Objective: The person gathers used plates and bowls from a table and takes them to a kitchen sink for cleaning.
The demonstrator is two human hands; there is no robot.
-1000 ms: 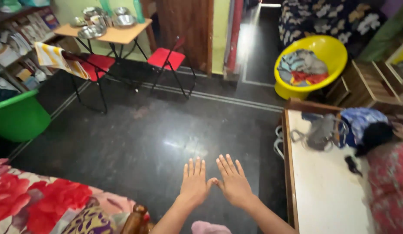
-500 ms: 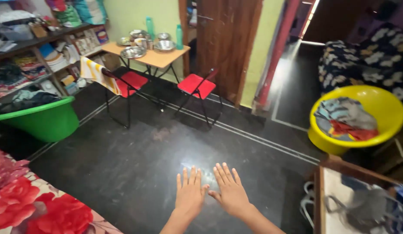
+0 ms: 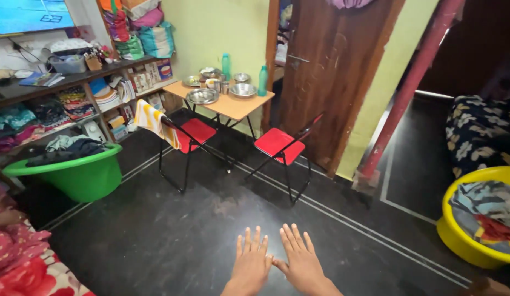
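Both hands held out flat, palms down, low in the frame's centre: left hand (image 3: pixel 251 267) and right hand (image 3: pixel 301 263), thumbs touching, fingers spread, each grip wide and empty. Hovering over bare, glossy dark stone floor (image 3: pixel 173 230), nothing within reach. Since a second ago, view tilted up and leftward: white-topped desk gone from the right edge, round yellow plastic tub (image 3: pixel 468 241) of clothes slid to lower right, green plastic tub (image 3: pixel 79 175) now left of centre. Hands' pose unchanged throughout.
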